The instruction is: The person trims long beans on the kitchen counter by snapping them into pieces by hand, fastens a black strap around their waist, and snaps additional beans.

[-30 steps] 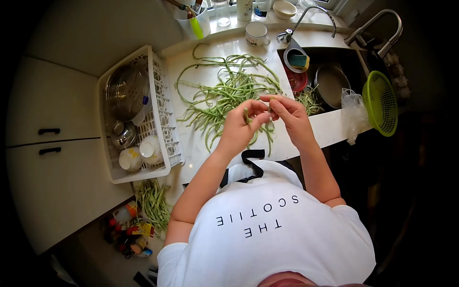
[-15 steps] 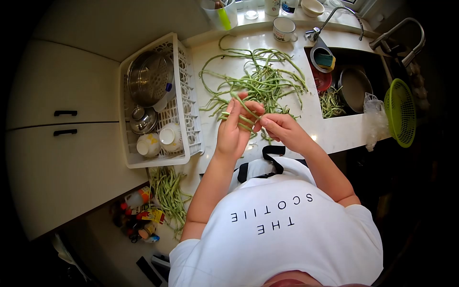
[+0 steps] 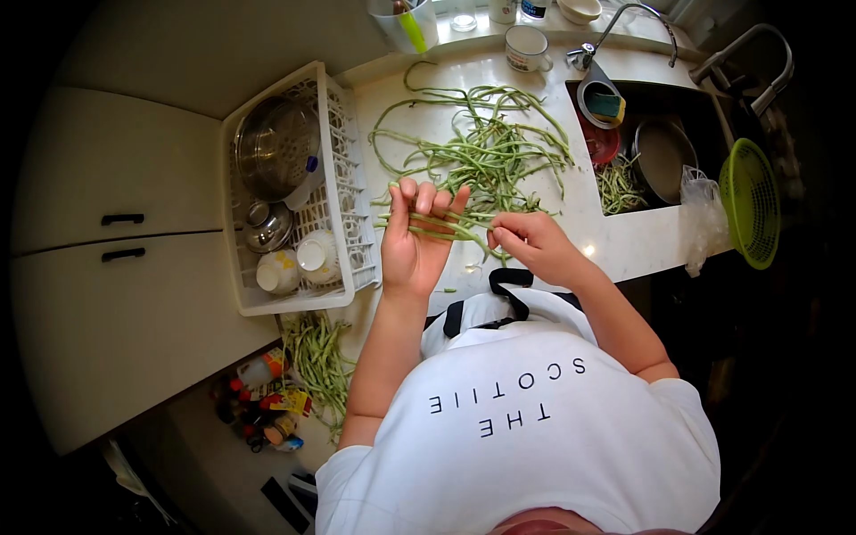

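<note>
My left hand point(image 3: 415, 259), palm up with curled fingers, holds several long green bean pieces point(image 3: 462, 233) that stick out to the right. At their right ends, my right hand point(image 3: 538, 248) is closed in a pinch on a long bean; its exact grip is partly hidden by the fingers. Just beyond both hands, a loose tangle of long green beans point(image 3: 504, 147) is spread over the white countertop point(image 3: 392, 85). One short green piece point(image 3: 445, 290) lies near the counter's front edge.
To the left stands a white dish rack point(image 3: 332, 160) with pots and bowls. A second bean heap point(image 3: 316, 361) lies beside bottles and packets. At the right are the sink point(image 3: 637, 98) with a pan and bean pieces, a green colander point(image 3: 749, 205), and a mug point(image 3: 526, 49).
My left hand has shifted left, and its fingers have changed position around the beans. The bean pieces now lie more level between the hands. My right hand stays near the same spot, pinching.
</note>
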The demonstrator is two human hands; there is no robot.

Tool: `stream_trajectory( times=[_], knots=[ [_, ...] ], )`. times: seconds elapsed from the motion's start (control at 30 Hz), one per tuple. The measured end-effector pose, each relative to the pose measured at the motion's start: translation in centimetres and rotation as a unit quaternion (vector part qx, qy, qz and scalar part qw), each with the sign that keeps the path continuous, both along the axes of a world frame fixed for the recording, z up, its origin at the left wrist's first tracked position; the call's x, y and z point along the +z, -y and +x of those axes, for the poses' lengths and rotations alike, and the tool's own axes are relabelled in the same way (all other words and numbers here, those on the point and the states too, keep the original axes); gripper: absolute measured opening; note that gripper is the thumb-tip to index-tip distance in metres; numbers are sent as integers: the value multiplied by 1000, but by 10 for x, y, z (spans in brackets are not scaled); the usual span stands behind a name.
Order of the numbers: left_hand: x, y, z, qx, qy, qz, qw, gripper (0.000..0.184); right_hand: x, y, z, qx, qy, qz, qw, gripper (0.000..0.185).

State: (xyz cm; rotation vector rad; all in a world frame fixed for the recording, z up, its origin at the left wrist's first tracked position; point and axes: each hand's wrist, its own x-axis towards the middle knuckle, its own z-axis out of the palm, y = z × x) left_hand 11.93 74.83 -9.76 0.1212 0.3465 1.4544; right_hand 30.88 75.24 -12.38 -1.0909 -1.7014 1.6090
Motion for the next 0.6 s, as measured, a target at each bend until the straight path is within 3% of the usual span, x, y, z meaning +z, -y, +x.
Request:
stream_trajectory(
  times=[0.07,0.13,0.17,0.2,0.27,0.33,0.4,0.43,0.47,0.5,0.53,0.57,0.6],
  knots=[
    [-7,5,2,-9,-40,28,999,28,-4,0,0,-31,39,38,998,24],
    [-12,13,7,-19,-78,55,995,29,-29,-4,1,-79,-156,-217,960,23],
    [-13,18,11,6,-140,70,988,31,-37,-3,3,-125,-222,-255,933,22],
    [-14,20,14,31,-201,86,975,32,-48,-6,10,-128,-218,-253,934,22],
    [-7,21,3,78,-262,112,955,32,-72,-17,33,-307,-251,-230,889,20],
    [-4,24,-17,85,-258,120,955,27,-86,-36,67,-374,-126,-33,918,17],
    [-5,32,-39,89,-280,86,952,25,-92,-55,99,-406,66,162,897,18],
    [-7,36,-47,90,-306,54,946,25,-104,-61,110,-403,66,165,898,18],
    [-10,38,-50,95,-305,55,946,25,-123,-67,117,-414,159,219,869,18],
    [-14,42,-53,66,-309,21,948,26,-122,-70,112,-377,209,218,875,18],
    [-19,43,-55,38,-313,-12,949,29,-121,-72,108,-338,258,220,878,19],
    [-26,44,-54,20,-286,-25,958,32,-123,-72,97,-250,264,165,917,19],
    [-25,44,-47,24,-285,-26,958,32,-128,-72,81,-176,245,223,927,18]
  ],
)
